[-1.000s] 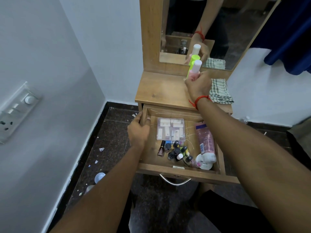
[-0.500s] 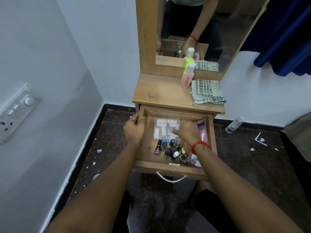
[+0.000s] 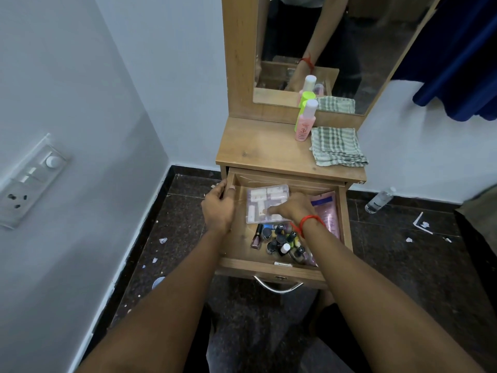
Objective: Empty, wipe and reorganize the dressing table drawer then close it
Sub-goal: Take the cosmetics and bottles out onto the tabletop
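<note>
Drawer (image 3: 269, 268), pulled open, metal handle (image 3: 278, 286) at front. Near end: cluster of nail polishes (image 3: 279, 242), most upright, one lying at left. Left hand (image 3: 217, 208) grips the drawer's left wall. Right hand (image 3: 293, 208), fingers curled, holds the near right edge of a clear box (image 3: 258, 203) at the drawer's far end; pink tube (image 3: 328, 211) along the right wall. Bench (image 3: 258, 149) above: pink bottle (image 3: 305, 123), green bottle (image 3: 306, 98) behind it, folded cloth (image 3: 337, 146) just beside. Mirror (image 3: 376, 49) at back.

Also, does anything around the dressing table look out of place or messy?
Yes. A clear bottle lies on its side on the dark floor right of the table. White scraps are scattered about, and the nail polish bottles in the drawer sit in a jumbled heap.
</note>
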